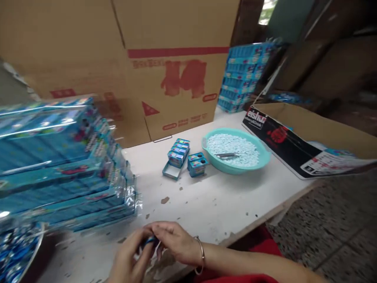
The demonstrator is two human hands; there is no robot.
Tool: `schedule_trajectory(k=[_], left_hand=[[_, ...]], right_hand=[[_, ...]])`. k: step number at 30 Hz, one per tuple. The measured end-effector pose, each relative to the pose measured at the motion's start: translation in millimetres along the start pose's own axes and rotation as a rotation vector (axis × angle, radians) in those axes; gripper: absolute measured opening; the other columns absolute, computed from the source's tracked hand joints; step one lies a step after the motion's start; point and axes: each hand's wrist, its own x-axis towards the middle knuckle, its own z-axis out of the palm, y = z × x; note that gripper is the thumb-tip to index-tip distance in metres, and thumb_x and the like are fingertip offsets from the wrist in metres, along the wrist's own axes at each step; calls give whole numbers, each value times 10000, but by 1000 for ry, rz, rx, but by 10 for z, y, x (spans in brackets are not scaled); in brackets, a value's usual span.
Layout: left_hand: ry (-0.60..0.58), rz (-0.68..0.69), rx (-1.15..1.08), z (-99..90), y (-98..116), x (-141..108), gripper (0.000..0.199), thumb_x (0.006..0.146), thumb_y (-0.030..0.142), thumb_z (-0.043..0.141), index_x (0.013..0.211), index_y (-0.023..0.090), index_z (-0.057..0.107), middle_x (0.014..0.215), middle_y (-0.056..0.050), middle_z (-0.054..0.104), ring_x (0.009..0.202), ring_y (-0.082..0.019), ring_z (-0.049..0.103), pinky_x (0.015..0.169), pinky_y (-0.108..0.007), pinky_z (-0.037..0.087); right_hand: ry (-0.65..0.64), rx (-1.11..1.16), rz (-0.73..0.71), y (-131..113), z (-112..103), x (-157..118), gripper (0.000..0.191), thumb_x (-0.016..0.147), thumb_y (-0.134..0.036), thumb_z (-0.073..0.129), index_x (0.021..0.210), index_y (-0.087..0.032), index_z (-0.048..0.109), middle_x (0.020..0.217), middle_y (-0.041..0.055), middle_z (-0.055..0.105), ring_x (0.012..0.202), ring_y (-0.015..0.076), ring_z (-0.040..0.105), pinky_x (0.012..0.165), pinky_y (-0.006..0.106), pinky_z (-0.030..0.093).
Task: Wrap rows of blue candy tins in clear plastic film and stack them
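Near the table's front edge, my left hand [129,250] and my right hand [176,241] meet with fingers bent inward. A small dark-blue piece [150,239] is pinched between their fingertips; most of it is covered, so its kind does not show. My right wrist wears a bracelet [202,255]. Beyond the hands lie a shallow blue tray [172,171] partly filled with several small blue boxes [179,150], and two more small boxes [197,165] with dark round openings on top. A turquoise basin [240,169] beside them holds small white pellets [232,145] and a metal scoop-like tool [227,155].
Plastic-wrapped blue packs [59,157] are stacked at left, behind a container [37,251] of shiny blue pieces. A large cardboard carton [176,31] stands behind. Another blue stack [243,76] rises at back right, near an open carton [294,145]. The white table [206,208] has chipped patches.
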Motion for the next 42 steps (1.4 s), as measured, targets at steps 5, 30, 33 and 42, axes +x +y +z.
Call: schedule_trajectory(k=[5, 30, 33, 42], left_hand=[[-94, 2, -124, 857, 516, 1102, 242, 858, 341, 495, 857, 202, 693, 754, -44, 653, 702, -164, 609, 650, -268, 485], [-910, -496, 782, 1598, 828, 3853, 367, 779, 506, 617, 666, 158, 639, 808, -118, 687, 749, -239, 630, 622, -293, 422], [-890, -512, 800, 1569, 899, 3826, 382, 779, 524, 618, 747, 144, 651, 850, -134, 680, 806, -269, 631, 642, -310, 431], [-468, -180, 105, 1357, 1504, 2716, 173, 823, 184, 551, 988, 184, 602, 960, -67, 600, 837, -172, 546, 776, -292, 451]], right_hand=[[418, 76, -90, -529, -966, -235, 603, 720, -696, 623, 905, -122, 631, 752, 41, 603, 557, 108, 562, 472, 206, 396], [870, -196, 272, -1515, -2700, -1023, 467, 703, -629, 583, 651, -167, 538, 549, -17, 433, 550, 123, 380, 523, 260, 285], [749, -21, 323, -1715, -2415, -848, 573, 686, -697, 599, 835, -145, 616, 684, 18, 538, 584, 122, 425, 523, 246, 320], [747, 141, 229, -2039, -1783, -100, 656, 816, -756, 387, 978, -152, 583, 852, 60, 586, 731, 155, 535, 620, 266, 451]])
